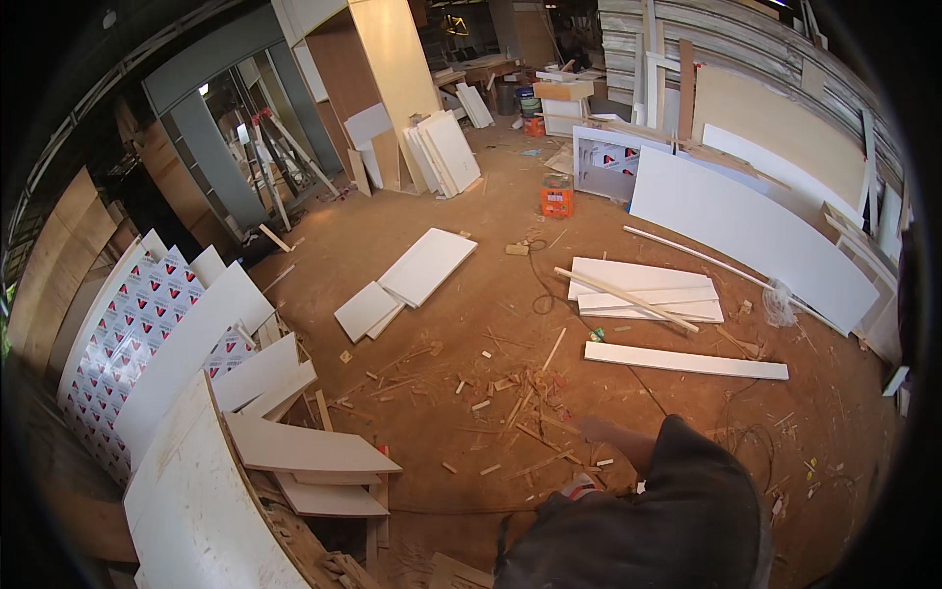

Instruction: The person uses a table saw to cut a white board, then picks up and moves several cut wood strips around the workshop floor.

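Note:
Dark cloth (687, 501) of my clothing fills the lower right. From its edge a blurred stretch of bare skin (620, 439) reaches up and left over the floor; it seems to be my right arm and hand, but no fingers can be made out. A small red and white thing (581, 486) shows against the cloth, too little of it to name. Wood scraps (525, 393) and offcuts lie on the floor just beyond. My left hand does not show.
White panels (427, 267) lie mid-floor, more boards with a wooden strip (628, 299) at right, beside a narrow white board (687, 360). Large sheets (206, 481) lean at left, a curved panel (746, 221) at right. An orange bucket (556, 196) stands farther off; a cable (643, 388) crosses the floor.

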The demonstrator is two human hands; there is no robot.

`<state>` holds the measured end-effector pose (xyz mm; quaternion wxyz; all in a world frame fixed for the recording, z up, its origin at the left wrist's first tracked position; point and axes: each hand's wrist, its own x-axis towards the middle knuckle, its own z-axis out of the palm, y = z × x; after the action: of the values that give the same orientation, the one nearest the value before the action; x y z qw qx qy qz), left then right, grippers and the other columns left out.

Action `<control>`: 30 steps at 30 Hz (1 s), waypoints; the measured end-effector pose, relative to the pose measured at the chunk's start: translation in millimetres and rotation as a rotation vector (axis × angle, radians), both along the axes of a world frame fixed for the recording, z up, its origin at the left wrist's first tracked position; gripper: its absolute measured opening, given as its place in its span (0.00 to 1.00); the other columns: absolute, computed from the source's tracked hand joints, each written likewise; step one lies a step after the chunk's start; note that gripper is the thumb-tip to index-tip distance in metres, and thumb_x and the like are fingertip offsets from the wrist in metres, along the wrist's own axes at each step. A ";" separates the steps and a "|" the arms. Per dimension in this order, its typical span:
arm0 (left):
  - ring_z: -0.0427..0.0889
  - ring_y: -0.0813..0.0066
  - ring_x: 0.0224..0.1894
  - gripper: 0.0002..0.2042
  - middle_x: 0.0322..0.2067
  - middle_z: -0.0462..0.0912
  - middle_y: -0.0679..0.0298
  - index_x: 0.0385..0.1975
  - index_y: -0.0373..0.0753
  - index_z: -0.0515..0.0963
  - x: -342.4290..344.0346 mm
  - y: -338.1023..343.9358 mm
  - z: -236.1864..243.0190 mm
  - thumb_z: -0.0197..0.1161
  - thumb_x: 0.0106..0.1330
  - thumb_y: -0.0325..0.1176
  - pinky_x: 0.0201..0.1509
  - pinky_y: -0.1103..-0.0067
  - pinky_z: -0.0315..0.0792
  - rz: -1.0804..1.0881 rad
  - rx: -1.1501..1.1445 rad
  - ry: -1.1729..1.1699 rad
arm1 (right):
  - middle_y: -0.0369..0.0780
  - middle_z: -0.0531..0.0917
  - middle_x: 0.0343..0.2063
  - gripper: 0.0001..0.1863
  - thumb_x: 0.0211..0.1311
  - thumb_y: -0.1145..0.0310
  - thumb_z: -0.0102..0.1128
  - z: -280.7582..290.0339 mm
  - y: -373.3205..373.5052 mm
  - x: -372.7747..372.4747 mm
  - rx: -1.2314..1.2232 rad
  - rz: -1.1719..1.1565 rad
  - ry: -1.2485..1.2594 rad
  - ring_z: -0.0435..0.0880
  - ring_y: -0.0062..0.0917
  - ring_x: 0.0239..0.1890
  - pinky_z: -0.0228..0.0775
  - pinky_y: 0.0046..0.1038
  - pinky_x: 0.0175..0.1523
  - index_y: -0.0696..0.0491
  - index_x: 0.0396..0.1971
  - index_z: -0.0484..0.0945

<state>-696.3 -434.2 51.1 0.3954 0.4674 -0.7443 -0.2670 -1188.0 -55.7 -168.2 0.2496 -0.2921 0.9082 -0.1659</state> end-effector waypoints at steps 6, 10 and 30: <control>0.75 0.50 0.50 0.15 0.48 0.78 0.51 0.52 0.40 0.75 -74.6 -22.5 -93.2 0.53 0.72 0.39 0.55 0.65 0.70 -0.460 0.327 0.224 | 0.49 0.83 0.26 0.10 0.55 0.68 0.54 1.4 40.5 73.3 0.188 -0.110 0.203 0.85 0.39 0.33 0.75 0.40 0.32 0.56 0.25 0.83; 0.74 0.60 0.55 0.16 0.52 0.76 0.54 0.54 0.38 0.74 -121.3 -9.2 -72.0 0.52 0.72 0.39 0.60 0.74 0.69 -0.466 0.894 0.313 | 0.49 0.82 0.28 0.12 0.57 0.65 0.53 -21.8 61.8 164.3 0.402 0.441 0.181 0.84 0.41 0.34 0.76 0.40 0.35 0.56 0.24 0.82; 0.79 0.69 0.37 0.17 0.33 0.80 0.56 0.45 0.34 0.77 -206.6 -56.5 -159.3 0.59 0.64 0.41 0.42 0.75 0.73 -0.845 0.843 -0.650 | 0.42 0.82 0.27 0.10 0.51 0.64 0.60 -17.4 52.2 178.7 -0.019 -0.025 -0.169 0.84 0.31 0.31 0.76 0.32 0.37 0.56 0.28 0.80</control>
<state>-903.0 -490.7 -108.2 -0.2025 0.3073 -0.7763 -0.5117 -1009.3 -3.5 -185.6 0.3205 -0.2682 0.8859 -0.2014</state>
